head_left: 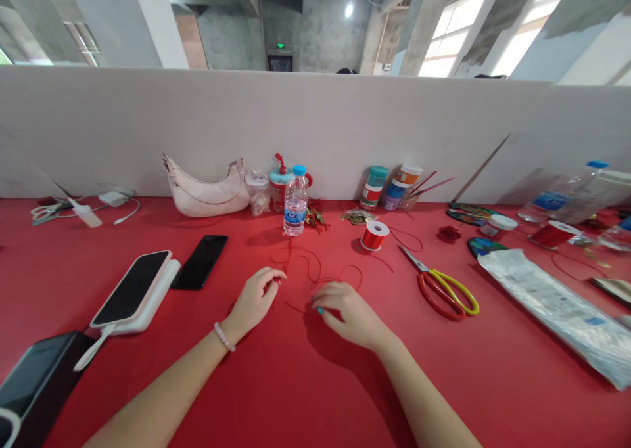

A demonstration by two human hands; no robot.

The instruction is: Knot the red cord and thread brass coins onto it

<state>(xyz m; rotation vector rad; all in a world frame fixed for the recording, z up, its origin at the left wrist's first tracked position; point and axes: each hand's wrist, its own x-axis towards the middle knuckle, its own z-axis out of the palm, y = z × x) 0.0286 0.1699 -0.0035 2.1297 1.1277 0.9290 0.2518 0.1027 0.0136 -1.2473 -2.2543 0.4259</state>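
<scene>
A thin red cord (321, 262) runs down from the base of a water bottle (295, 205) and curls loosely over the red tabletop. My left hand (254, 300), with a beaded bracelet at its wrist, pinches the cord below the bottle. To its right, my right hand (350, 313) is curled low over the table, thumb and fingertips close together. A short cord end shows just left of these fingertips, and another loop passes behind the hand. The exact grip of the right fingertips is partly hidden.
Red-and-yellow scissors (441, 287) and a spool of red cord (375, 235) lie to the right, near a silvery plastic packet (557, 313). Phones, including a black one (201, 262), lie left. A white handbag (210, 192) and paint jars (373, 186) stand along the partition.
</scene>
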